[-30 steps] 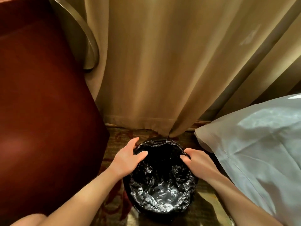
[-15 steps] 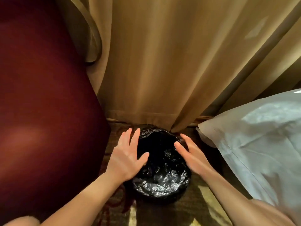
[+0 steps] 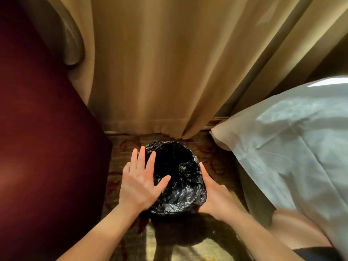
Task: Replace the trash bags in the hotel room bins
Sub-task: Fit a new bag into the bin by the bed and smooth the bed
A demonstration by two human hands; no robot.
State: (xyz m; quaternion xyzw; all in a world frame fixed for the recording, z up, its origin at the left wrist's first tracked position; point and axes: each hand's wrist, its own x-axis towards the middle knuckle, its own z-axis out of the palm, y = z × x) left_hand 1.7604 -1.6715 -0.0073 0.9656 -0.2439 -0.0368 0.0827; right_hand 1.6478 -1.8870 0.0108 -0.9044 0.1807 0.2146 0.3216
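a: where's the bin (image 3: 188, 146)?

b: lower middle of the frame, on the patterned carpet (image 3: 120, 147), just below the curtain (image 3: 169, 72) hem. there's a dark red chair (image 3: 47, 147) to the left of it and a white pillow (image 3: 291, 147) to the right. the black bag (image 3: 180, 189) is already inside, with its mouth folded over the rim.

a: and the hands?

b: the left hand (image 3: 140, 185) is flat, fingers straight and spread, over the left rim with the thumb reaching in over the liner. it holds nothing. the right hand (image 3: 214, 196) lies along the bin's right side, fingers loosely extended against it, and i can't see it gripping anything.

a: so this looks like the seating and smoothing step?

b: i'd say so. to do it well, press the overhang down evenly all round so no part of the rim is left shallow. the far edge by the curtain is hardest to check from here. then push the liner toward the bottom to let trapped air out. it looks crumpled and puffed on the near side.

a: any risks?

b: thin film tears if it's stretched hard over the rim. and keep the curtain hem out of the fold.
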